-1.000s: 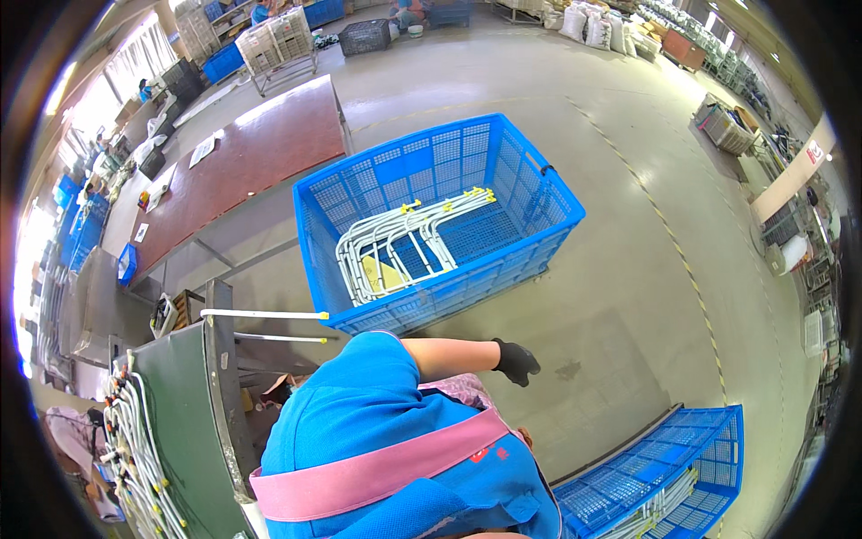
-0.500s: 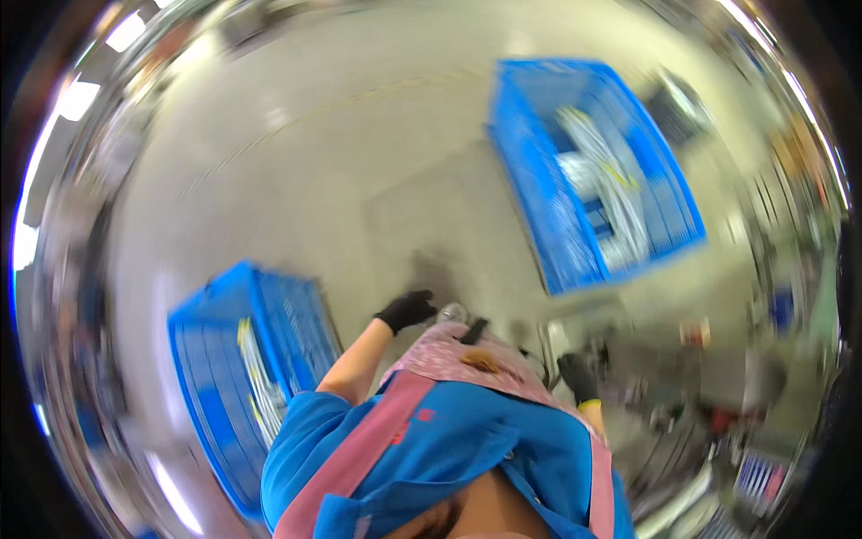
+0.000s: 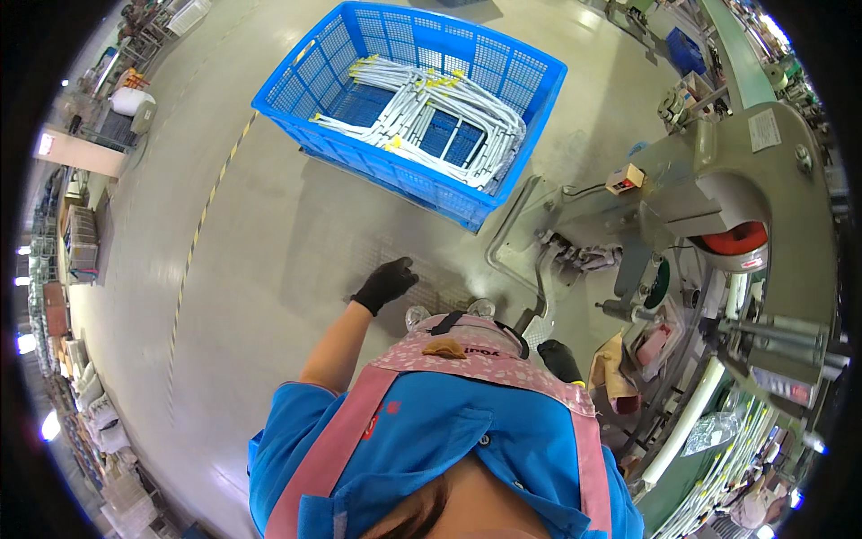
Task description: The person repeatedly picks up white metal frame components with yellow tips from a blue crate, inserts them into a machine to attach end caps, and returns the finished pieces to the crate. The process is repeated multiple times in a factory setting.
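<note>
My left hand point(image 3: 386, 285), in a black glove, hangs over the floor in front of me, its fingers curled together with nothing in them. Beside the right edge of my pink apron point(image 3: 422, 350) is my right hand point(image 3: 560, 361), in a black glove with a yellow cuff; its fingers are too dark to make out. Ahead stands a blue plastic crate point(image 3: 404, 171) with mesh walls, holding many bent white tubes point(image 3: 431, 108) with yellow ends. Neither hand touches the crate. A grey machine point(image 3: 718, 193) is to the right of my right hand.
A bent metal floor frame point(image 3: 512, 238) and a pedal lie at the machine's foot. A small box point(image 3: 625, 179) rests on the machine. More white tubes point(image 3: 718, 476) lie on a green bench at lower right. A yellow-and-black line point(image 3: 199, 225) crosses the floor at left.
My view has turned to the right. The crate of tubes has shifted to the top middle, the machine has come fully into sight, and a second blue crate at left is out of view.
</note>
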### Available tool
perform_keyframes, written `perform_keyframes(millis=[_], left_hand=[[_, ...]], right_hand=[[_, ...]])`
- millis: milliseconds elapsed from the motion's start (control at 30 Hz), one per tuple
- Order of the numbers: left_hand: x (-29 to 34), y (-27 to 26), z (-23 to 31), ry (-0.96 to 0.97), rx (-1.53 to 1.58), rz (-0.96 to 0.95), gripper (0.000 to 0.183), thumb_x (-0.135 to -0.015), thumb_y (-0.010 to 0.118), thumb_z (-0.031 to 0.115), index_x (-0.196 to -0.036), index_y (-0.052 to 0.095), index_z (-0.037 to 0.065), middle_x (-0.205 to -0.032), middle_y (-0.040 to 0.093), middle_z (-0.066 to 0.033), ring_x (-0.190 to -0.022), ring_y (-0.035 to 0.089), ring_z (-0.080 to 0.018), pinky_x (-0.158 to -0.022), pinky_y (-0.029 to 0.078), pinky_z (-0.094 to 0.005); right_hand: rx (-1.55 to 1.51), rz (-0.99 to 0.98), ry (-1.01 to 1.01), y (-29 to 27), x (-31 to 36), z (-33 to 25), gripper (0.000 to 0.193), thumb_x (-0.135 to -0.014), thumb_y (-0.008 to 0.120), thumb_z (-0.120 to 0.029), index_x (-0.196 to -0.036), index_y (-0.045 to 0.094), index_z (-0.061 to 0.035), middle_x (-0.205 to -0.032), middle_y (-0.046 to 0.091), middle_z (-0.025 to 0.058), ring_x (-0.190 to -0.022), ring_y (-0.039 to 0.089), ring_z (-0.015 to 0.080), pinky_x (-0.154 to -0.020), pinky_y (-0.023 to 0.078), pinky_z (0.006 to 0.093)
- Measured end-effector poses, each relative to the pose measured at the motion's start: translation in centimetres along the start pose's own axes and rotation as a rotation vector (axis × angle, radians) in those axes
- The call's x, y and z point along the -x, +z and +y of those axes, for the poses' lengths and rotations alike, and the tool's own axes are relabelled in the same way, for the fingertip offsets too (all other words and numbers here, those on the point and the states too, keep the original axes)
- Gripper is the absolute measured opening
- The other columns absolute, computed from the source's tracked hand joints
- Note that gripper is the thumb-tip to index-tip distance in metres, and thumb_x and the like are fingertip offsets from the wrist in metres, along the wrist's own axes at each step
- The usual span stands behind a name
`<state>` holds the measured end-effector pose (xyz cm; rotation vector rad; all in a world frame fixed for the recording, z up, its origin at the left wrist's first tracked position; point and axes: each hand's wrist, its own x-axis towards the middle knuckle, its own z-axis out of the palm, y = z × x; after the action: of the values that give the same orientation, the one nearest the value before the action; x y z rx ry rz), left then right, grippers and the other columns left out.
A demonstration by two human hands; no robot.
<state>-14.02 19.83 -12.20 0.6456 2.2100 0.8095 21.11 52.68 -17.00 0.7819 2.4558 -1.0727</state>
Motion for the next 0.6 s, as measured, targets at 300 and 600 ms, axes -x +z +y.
perform_keyframes(millis=[300, 600], left_hand=[[-9.5, 0.6, 4.6, 0.154, 0.030, -0.256, 0.046, -0.082, 0.063, 0.025, -0.119, 0.053, 0.000, -0.092, 0.066, -0.0139, -0.077, 0.064, -0.0208, -0.067, 0.051, -0.0320], [-29.8, -3.9, 3.0, 0.119, 0.133, -0.365, 0.041, -0.081, 0.066, 0.022, -0.114, 0.057, 0.001, -0.085, 0.067, -0.0160, -0.076, 0.066, -0.0267, -0.069, 0.052, -0.0367]], right_hand=[[-0.025, 0.070, -0.154, -6.1, -16.2, -9.4, 0.044, -0.085, 0.056, -0.044, -0.107, 0.061, -0.0062, -0.088, 0.065, 0.0214, -0.085, 0.063, 0.0374, -0.074, 0.049, 0.0457], [-0.125, 0.246, 0.267, -7.6, -34.7, -16.8, 0.069, -0.082, 0.065, -0.039, -0.131, 0.040, 0.0024, -0.113, 0.058, 0.0290, -0.099, 0.061, 0.0386, -0.083, 0.049, 0.0428]])
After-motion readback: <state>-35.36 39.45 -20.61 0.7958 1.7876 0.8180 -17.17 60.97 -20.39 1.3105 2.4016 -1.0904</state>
